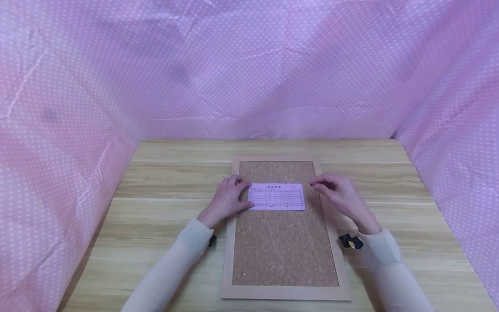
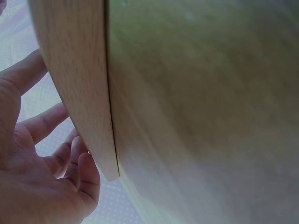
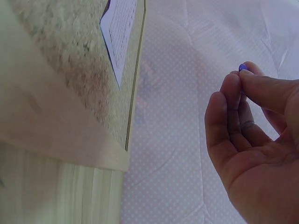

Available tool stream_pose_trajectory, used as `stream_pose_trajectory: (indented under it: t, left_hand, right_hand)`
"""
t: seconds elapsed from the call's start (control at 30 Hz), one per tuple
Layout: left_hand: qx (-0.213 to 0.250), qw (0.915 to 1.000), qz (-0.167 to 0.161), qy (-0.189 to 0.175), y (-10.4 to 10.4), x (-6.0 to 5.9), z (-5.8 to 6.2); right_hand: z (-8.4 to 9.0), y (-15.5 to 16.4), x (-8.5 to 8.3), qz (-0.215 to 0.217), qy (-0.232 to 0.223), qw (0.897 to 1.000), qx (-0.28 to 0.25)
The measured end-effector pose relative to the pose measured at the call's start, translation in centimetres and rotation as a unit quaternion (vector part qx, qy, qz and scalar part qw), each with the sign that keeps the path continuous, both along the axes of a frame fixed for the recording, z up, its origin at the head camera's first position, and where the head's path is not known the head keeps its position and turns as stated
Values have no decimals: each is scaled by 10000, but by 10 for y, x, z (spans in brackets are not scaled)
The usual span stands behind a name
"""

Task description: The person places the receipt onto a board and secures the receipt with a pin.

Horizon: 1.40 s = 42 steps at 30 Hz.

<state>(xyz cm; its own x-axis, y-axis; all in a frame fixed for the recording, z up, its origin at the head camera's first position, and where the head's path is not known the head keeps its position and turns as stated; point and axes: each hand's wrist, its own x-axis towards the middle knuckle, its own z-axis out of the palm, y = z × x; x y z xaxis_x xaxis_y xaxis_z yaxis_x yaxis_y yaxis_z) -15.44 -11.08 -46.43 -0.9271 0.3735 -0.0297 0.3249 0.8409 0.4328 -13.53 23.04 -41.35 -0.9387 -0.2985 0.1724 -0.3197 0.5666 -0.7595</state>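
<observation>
The left hand (image 1: 227, 199) rested with relaxed fingers on the left edge of a pink slip (image 1: 277, 196), which lay on a corkboard (image 1: 284, 251). Just right of the slip, the right hand (image 1: 343, 197) pinched a small blue pin (image 3: 242, 67) between thumb and fingertips.

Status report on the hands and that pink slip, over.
Left hand presses pink slip flat on cork board. Right hand pinches small blue pin beside slip's right edge. Nothing in the way.
</observation>
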Motion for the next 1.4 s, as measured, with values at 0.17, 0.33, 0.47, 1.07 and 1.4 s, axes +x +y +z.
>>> stream_pose_trajectory:
  t: [0.17,0.33,0.47,1.07,1.4]
  left_hand:
    - [13,10000,30,-33,0,0,0]
    - [13,10000,46,-18,0,0,0]
    - [4,10000,54,-39,0,0,0]
    - [54,10000,57,-36,0,1,1]
    - [82,10000,18,27,0,1,2]
  right_hand:
    - [1,-10,-4,67,34,10000,28]
    - [1,-18,-8,184,21,9998,64]
    - [1,-24,-12,272,51,9996,58]
    - [-12,-48,-31,472,-216,9983,262]
    - [-14,-61,-42,754,-339,9959,354]
